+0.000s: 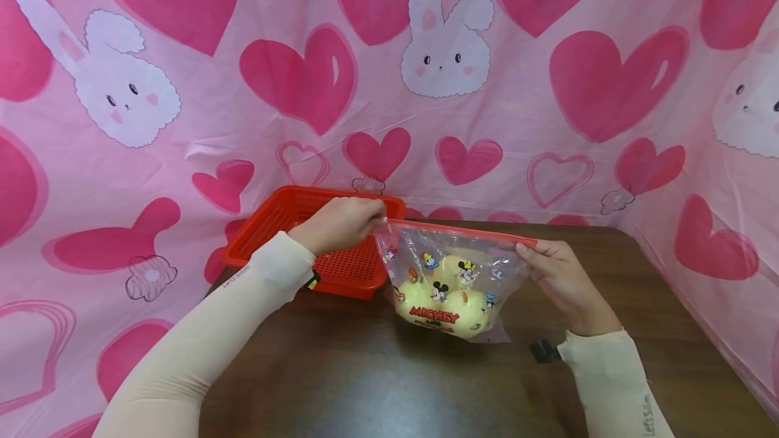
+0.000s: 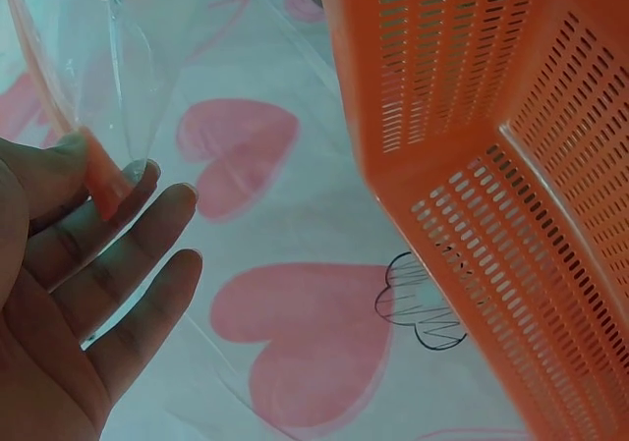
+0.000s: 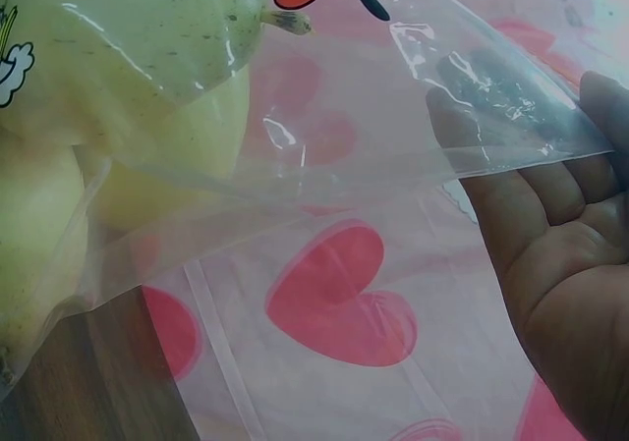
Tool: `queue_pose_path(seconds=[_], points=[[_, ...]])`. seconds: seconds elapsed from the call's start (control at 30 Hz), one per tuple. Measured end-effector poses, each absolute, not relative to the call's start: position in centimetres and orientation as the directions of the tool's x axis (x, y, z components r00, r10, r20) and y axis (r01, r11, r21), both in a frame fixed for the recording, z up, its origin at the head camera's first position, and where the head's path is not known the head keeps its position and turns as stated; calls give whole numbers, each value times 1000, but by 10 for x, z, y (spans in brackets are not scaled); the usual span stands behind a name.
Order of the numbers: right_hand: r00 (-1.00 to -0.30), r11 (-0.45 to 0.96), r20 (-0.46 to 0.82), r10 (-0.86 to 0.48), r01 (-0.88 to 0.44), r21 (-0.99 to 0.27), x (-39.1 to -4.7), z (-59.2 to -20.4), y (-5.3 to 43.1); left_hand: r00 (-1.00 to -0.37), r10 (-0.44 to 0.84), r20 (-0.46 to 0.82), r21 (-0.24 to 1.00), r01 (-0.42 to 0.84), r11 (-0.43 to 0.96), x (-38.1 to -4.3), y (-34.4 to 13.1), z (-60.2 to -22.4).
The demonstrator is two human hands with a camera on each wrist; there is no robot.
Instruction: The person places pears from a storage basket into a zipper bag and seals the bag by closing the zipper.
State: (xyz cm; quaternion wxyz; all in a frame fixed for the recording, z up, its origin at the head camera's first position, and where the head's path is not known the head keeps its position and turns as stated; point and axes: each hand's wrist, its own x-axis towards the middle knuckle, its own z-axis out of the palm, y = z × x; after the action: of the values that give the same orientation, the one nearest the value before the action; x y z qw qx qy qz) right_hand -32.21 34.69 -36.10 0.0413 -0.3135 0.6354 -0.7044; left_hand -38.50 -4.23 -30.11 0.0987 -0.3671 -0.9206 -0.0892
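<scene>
Between my two hands hangs a clear zip-top bag [image 1: 435, 276] with cartoon prints and a red strip along its top. Several pale yellow-green round fruits [image 1: 468, 309] fill its lower part; in the right wrist view, one fruit [image 3: 147, 28] shows a short brown stem. My left hand [image 1: 345, 222] pinches the red strip's left end between thumb and index finger, as the left wrist view shows, other fingers spread. At the opposite top corner, my right hand [image 1: 562, 279] pinches the bag, thumb on the near side and fingers behind the plastic.
A red-orange perforated plastic basket [image 1: 349, 286] stands behind my left forearm, partly hidden by it. Below the bag is a brown wooden table [image 1: 365, 384]. Pink cloth with hearts and rabbits [image 1: 377, 107] hangs around the table's back and sides.
</scene>
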Motion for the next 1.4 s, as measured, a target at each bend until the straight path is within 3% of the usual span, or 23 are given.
queue_pose_path(seconds=[0.97, 1.23, 1.4], points=[[-793, -199, 395, -464, -341, -919, -324, -363, 345, -737, 623, 263, 187, 672, 716, -388, -59, -317], [-799, -217, 395, -455, -330, -919, -323, -362, 343, -790, 572, 219, 417, 606, 678, -383, -64, -335], [-787, -226, 405, -465, -337, -914, -322, -362, 343, -787, 579, 215, 547, 588, 596, -380, -69, -347]])
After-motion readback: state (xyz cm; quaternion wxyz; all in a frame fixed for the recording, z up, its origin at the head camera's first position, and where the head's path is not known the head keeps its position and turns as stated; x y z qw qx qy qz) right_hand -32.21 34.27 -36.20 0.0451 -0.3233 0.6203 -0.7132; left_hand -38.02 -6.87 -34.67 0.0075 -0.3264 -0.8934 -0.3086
